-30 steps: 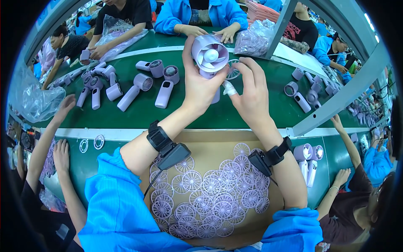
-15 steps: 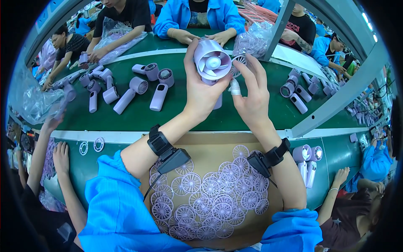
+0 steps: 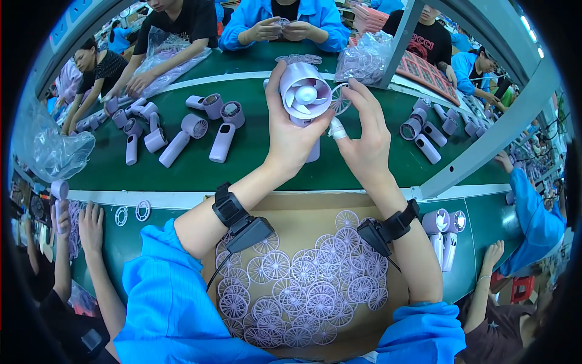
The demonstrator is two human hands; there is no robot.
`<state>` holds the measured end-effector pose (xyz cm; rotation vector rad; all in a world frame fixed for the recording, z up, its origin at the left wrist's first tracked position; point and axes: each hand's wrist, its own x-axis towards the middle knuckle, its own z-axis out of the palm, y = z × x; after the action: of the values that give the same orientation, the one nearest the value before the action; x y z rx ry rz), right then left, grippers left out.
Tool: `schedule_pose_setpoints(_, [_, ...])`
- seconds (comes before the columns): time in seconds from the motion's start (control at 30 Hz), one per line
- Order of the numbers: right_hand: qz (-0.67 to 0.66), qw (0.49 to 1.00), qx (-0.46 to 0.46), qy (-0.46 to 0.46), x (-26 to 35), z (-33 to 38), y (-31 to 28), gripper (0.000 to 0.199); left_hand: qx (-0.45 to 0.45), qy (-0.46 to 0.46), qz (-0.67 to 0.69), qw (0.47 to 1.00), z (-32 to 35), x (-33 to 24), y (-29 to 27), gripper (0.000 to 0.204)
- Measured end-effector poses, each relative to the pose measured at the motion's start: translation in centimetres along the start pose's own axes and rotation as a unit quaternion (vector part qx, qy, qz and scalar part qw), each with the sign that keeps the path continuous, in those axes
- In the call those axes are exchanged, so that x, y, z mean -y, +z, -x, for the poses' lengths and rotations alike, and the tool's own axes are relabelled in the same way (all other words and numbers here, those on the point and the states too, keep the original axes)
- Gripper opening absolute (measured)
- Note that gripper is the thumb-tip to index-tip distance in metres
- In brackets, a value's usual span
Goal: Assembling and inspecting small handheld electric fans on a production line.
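My left hand (image 3: 290,132) grips a pale lilac handheld fan (image 3: 305,97) upright above the green belt, its open blade face turned toward me. My right hand (image 3: 364,130) holds a thin round white grille (image 3: 341,99) by its edge, right beside the fan head. A white band wraps one right fingertip. Both wrists carry black strapped devices. Below my forearms a brown tray (image 3: 303,221) holds a heap of several more white round grilles (image 3: 309,282).
Several lilac fans (image 3: 194,130) lie on the green conveyor belt (image 3: 254,164) at left, more fans (image 3: 424,133) at right and two fans (image 3: 445,233) beside the tray. Other workers sit across and at both sides. A grey frame post (image 3: 485,139) slants at right. Clear plastic bags (image 3: 48,151) lie left.
The fan and both hands have drifted slightly up and away from me. The fans lying on the belt have shifted left.
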<state>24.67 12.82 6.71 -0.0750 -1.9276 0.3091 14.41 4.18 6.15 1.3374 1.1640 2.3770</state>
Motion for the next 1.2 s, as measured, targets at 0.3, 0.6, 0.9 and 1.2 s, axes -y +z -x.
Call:
schedule_pose_setpoints(0.3, [0.037,0.999,0.003,-0.007,-0.2,-0.3,-0.6,0.046,0.005,-0.047,-0.008,0.999,0.0,0.2,0.0,0.087])
schedule_pose_setpoints(0.6, [0.036,0.997,0.068,0.004,-0.9,0.4,-0.6,0.047,0.090,-0.218,-0.196,0.952,0.6,2.4,-0.1,0.083])
schedule_pose_setpoints(0.9, [0.062,0.994,0.085,-0.022,-1.1,0.3,-0.9,0.046,0.097,-0.186,-0.250,0.945,0.7,2.8,0.0,0.083])
schedule_pose_setpoints(1.2, [0.058,0.994,0.087,-0.019,-1.9,0.7,-1.0,0.041,0.121,-0.207,-0.258,0.936,0.7,2.7,0.3,0.080])
